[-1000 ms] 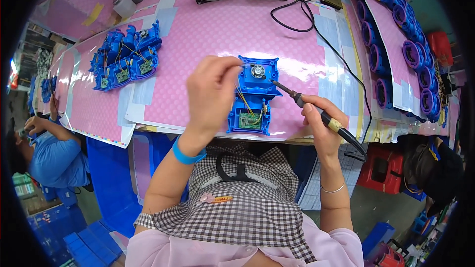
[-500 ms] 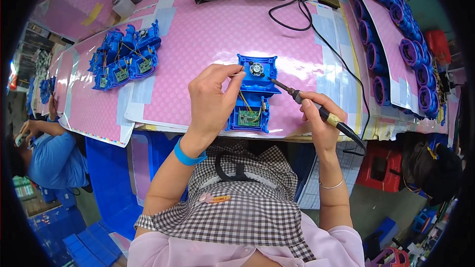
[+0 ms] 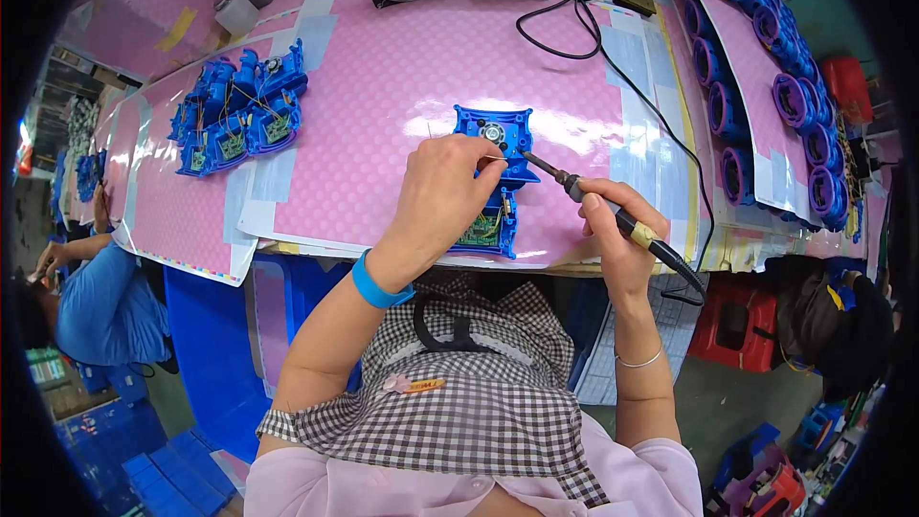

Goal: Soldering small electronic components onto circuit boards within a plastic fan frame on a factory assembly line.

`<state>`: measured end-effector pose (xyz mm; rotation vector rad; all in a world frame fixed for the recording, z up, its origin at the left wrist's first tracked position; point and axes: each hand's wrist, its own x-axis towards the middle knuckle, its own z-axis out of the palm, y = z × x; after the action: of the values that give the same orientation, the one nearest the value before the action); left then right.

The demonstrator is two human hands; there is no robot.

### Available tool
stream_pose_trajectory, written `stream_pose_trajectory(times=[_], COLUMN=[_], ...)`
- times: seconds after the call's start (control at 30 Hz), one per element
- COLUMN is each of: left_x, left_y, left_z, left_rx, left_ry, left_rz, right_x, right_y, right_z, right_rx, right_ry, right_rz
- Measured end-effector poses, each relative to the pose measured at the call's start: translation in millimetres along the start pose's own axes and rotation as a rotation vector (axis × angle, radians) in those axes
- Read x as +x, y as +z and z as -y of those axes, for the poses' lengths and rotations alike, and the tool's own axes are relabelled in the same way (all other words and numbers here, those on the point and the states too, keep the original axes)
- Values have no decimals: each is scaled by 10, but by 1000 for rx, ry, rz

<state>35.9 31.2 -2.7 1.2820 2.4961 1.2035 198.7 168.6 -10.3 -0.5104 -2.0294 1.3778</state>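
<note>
1. Left hand (image 3: 442, 187) has shifted right and slightly down since the earlier frame, bringing its fingertips across the middle of the unfolded blue housing (image 3: 515, 138); the soldering iron (image 3: 572, 186) sits almost where it did.
2. Upper left of the frame: a cluster of blue housings (image 3: 222, 90), with wires and boards showing, lies on the pink work surface (image 3: 369, 67).
3. Centre: the left thumb and forefinger are pinched nearly together on a thin wire (image 3: 493, 157); the remaining fingers are curled and partly hidden.
4. Centre, beneath and beyond those fingertips: the unfolded housing lies with its two parts one above the other. A round silver part (image 3: 492, 133) sits in the upper one, a green circuit board (image 3: 486, 228) in the lower, partly covered by the hand.
5. Right of centre: the right hand (image 3: 617, 230) grips the iron's handle like a pen, fingers wrapped around it. Its tip is at the upper part's right side; whether it touches, I cannot tell.
6. Judging progress: silver part and board look already seated, and wire soldering seems under way. No finished joint can be made out at the tip, and the housing is not closed up.
</note>
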Motion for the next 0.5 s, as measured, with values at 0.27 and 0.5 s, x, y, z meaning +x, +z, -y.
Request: stream_pose_trajectory(times=[0.27, 0.5], left_x=[32, 20], left_y=[17, 13], left_z=[11, 4], left_rx=[59, 67], left_ry=[-55, -23], left_rz=[43, 25], right_x=[6, -21], right_y=[20, -21], right_z=[-13, 1], right_rx=[5, 6], right_ry=[17, -7], right_rz=[18, 10])
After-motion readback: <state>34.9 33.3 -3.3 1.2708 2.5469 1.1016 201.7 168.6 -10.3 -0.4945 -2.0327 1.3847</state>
